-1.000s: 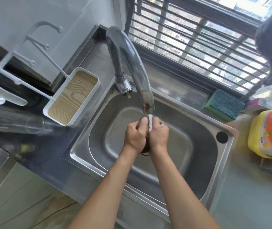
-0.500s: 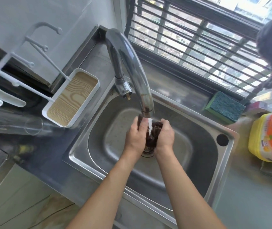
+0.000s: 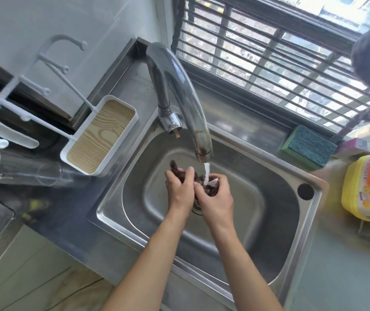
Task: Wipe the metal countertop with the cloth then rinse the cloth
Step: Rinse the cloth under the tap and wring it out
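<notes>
Rinsing cloth [image 3: 204, 184] in sink [image 3: 287, 248]

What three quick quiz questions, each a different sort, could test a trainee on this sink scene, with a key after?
1. True or false: water is running from the faucet onto the cloth.
2. Multiple choice: where does the green sponge lie? A) in the sink basin; B) on the ledge below the window; C) in the white tray.
3. Fill the blank: the left hand and the right hand both grip the dark ____ over the sink.

Key: 1 true; 2 B; 3 cloth.
</notes>
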Demonstrator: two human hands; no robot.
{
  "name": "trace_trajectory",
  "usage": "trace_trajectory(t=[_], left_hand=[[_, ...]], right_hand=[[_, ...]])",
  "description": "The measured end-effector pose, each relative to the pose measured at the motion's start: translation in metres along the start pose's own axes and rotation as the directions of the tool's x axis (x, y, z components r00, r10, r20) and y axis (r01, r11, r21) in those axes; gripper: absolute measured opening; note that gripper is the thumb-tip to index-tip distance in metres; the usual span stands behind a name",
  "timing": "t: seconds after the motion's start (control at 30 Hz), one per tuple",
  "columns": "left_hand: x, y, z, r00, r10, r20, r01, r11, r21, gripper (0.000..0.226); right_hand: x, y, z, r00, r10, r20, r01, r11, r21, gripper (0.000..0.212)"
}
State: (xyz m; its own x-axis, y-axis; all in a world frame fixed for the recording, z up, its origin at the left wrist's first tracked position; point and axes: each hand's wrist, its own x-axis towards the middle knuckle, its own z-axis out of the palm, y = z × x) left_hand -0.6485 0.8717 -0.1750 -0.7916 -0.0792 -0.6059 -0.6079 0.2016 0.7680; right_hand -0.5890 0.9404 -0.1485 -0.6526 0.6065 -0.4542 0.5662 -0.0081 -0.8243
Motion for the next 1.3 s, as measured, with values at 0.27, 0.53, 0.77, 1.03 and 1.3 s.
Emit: trace_trajectory(t=[0.27,0.53,0.77,1.03,1.3], left_hand=[[-0.011,-0.009,-0.004,0.891,0.443,0.104,-0.451,0.889,0.080,0.031],[-0.007,-0.008,-0.006,0.797,0.590,0.132,-0.602,0.754,0.264,0.067],[-0.006,-0.002,-0.017,0.904,0.411,0.114,-0.419,0.906,0.059,0.045],[-0.002,0.025,-0.014,0.852,0.502,0.150,-0.523,0.830,0.196,0.045],[-0.028,0.005,-0.012,0.872,0.419,0.254,-0.463,0.874,0.145,0.033]], right_hand=[[0.003,-0.008,0.016,0.988,-0.058,-0.146,0.065,0.997,0.048,0.031],[0.024,-0.012,0.027,0.994,0.096,-0.048,-0.084,0.977,0.198,0.042],[0.005,-0.008,0.034,0.989,-0.081,-0.124,0.091,0.993,0.078,0.037],[0.000,-0.010,0.035,0.996,0.053,-0.069,-0.029,0.952,0.304,0.032],[0.048,-0.010,0.028,0.949,0.208,-0.235,-0.115,0.928,0.355,0.038]])
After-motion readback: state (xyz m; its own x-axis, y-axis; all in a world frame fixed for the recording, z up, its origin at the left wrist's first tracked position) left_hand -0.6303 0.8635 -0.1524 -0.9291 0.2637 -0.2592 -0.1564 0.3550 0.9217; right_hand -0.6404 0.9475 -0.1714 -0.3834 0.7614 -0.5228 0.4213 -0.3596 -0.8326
